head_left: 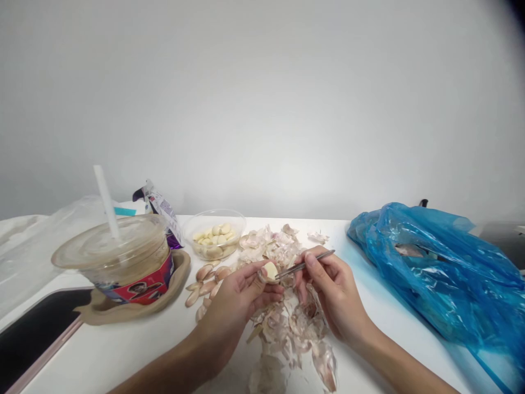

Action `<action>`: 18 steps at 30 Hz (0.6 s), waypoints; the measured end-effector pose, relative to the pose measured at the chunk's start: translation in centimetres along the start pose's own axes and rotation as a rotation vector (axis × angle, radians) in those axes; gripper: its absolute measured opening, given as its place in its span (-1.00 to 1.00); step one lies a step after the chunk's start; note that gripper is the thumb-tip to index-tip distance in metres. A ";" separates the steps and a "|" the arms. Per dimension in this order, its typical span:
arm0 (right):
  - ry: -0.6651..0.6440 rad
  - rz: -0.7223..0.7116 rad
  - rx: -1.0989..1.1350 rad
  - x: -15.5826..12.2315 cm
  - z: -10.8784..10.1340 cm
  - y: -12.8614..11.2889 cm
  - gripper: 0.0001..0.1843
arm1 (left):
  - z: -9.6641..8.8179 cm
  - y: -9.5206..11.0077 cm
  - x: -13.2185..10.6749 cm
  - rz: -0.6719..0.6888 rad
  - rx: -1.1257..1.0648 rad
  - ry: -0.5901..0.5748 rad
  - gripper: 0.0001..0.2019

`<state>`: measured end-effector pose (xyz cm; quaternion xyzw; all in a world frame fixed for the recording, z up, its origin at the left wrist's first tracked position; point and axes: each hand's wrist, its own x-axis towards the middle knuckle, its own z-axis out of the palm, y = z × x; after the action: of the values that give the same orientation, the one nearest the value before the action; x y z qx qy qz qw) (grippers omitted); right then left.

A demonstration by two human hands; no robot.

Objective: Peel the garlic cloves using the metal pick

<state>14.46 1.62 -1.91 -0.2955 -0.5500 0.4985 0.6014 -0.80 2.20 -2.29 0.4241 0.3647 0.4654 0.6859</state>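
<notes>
My left hand (241, 295) pinches a pale garlic clove (270, 270) between thumb and fingers, just above a heap of papery garlic skins (287, 323). In my right hand (328, 284) is a thin metal tool (305, 264), and its tip touches the clove. Several unpeeled cloves (205, 282) lie on the white table (123, 350) to the left of my left hand. Behind them stands a clear bowl (214, 234) with peeled cloves inside.
A lidded drink cup with a white straw (117, 257) sits in a brown paper holder at left. A dark tablet or phone (33, 334) lies at the lower left. A crumpled blue plastic bag (438, 268) fills the right side. A snack packet (162, 210) stands behind the cup.
</notes>
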 end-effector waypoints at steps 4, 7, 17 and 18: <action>0.022 -0.028 0.003 0.1 0.2 -0.1 -0.82 | -0.3 -0.2 0.0 0.018 -0.025 0.018 -0.77; 0.013 -0.052 -0.011 0.3 0.5 -0.4 -0.82 | -0.2 0.1 -0.1 0.034 -0.021 0.025 -0.78; -0.134 -0.201 -0.021 -0.4 1.7 -4.8 -0.80 | 0.4 0.8 -0.6 0.081 0.036 -0.020 -0.77; -0.125 -0.209 -0.027 -0.6 1.7 -5.5 -0.80 | 0.4 0.7 -0.6 0.077 0.032 -0.013 -0.78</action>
<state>14.39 -1.12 3.24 -0.2132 -0.6209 0.4431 0.6104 -0.90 1.70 -1.43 0.4518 0.3513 0.4827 0.6630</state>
